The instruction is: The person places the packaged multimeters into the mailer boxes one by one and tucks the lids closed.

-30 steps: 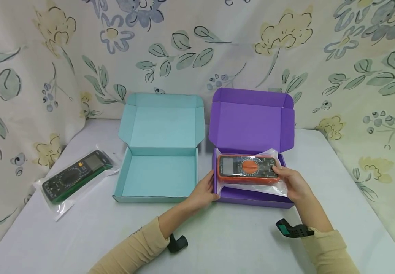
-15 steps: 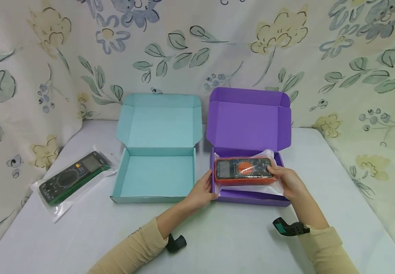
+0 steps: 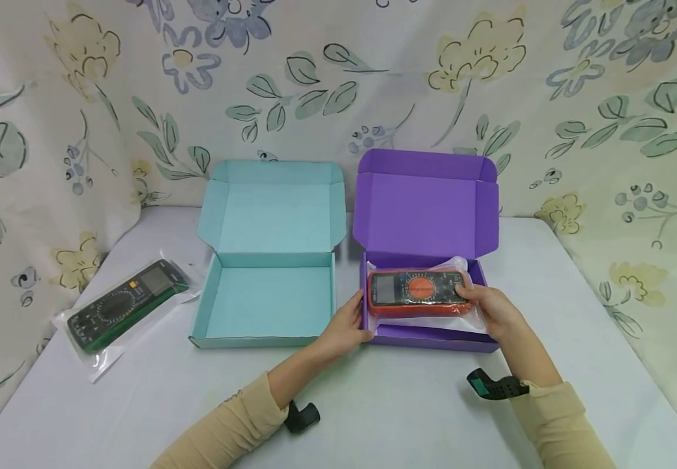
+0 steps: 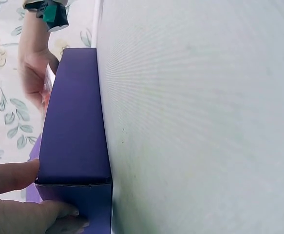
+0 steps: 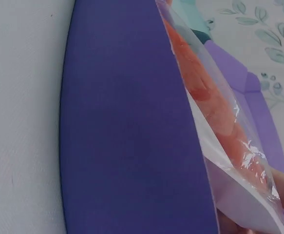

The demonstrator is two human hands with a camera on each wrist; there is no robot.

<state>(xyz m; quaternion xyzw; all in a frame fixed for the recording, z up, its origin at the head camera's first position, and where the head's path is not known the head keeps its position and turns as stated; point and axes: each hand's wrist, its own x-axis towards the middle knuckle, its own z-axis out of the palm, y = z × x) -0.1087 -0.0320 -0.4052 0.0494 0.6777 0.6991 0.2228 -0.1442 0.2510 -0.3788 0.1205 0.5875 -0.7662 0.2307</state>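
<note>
An orange multimeter (image 3: 420, 288) in a clear plastic bag lies sideways at the open purple box (image 3: 432, 342), its dial facing up. My right hand (image 3: 499, 317) pinches the multimeter's right end and the bag, thumb on top. From the right wrist, the bagged orange side (image 5: 215, 107) shows tilted above the box wall; the fingers underneath are mostly hidden. My left hand (image 3: 344, 331) holds the box's front left corner. Seen from the left wrist, its thumb (image 4: 15, 176) touches the front wall's upper edge, and its other fingers lie against the left side.
An open turquoise box (image 3: 276, 303) stands left of the purple one, lid raised. Farther left, a green and black multimeter (image 3: 129, 303) lies bagged on the white table (image 3: 397, 417). A floral curtain (image 3: 291, 85) hangs behind both raised lids.
The orange multimeter has come down slightly with my right hand, a little toward the box's front. My left hand keeps its place on the corner. The head view has shifted a little.
</note>
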